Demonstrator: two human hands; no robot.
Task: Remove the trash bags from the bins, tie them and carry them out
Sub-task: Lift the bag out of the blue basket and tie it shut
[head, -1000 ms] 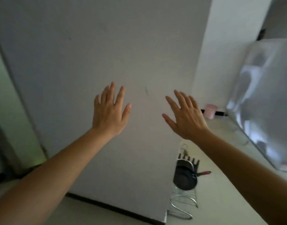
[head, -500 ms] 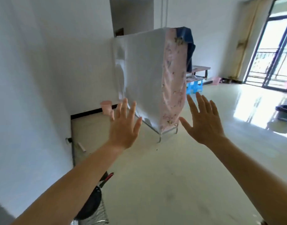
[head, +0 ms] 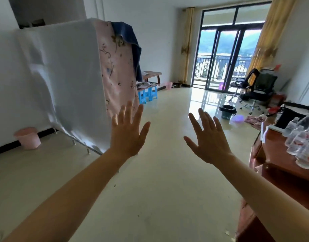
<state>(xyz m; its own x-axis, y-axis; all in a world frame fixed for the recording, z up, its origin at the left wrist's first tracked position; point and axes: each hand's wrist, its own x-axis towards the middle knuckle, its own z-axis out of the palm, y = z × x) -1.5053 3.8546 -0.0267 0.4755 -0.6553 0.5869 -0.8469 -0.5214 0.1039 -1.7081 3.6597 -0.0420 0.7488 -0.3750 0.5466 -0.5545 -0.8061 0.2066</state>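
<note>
My left hand (head: 128, 132) and my right hand (head: 208, 138) are raised in front of me, fingers spread, holding nothing. A dark grey bin (head: 227, 111) lined with a black bag stands on the floor far ahead to the right, well beyond my right hand. A pink bin (head: 27, 137) sits against the left wall at the foot of a covered rack. Another small pink bin (head: 168, 85) stands at the far wall beside a low table. I cannot tell whether the pink bins hold bags.
A tall rack (head: 66, 81) draped in white and pink cloth fills the left. A brown desk (head: 279, 173) with several water bottles (head: 300, 140) is on the right. Office chairs (head: 251, 88) stand by the balcony door. Blue stools (head: 147, 95) sit under the low table. Glossy tiled floor lies ahead.
My view has swung right from a blank wall to the open living room. The hands stay raised and spread in front of me, holding nothing throughout.
</note>
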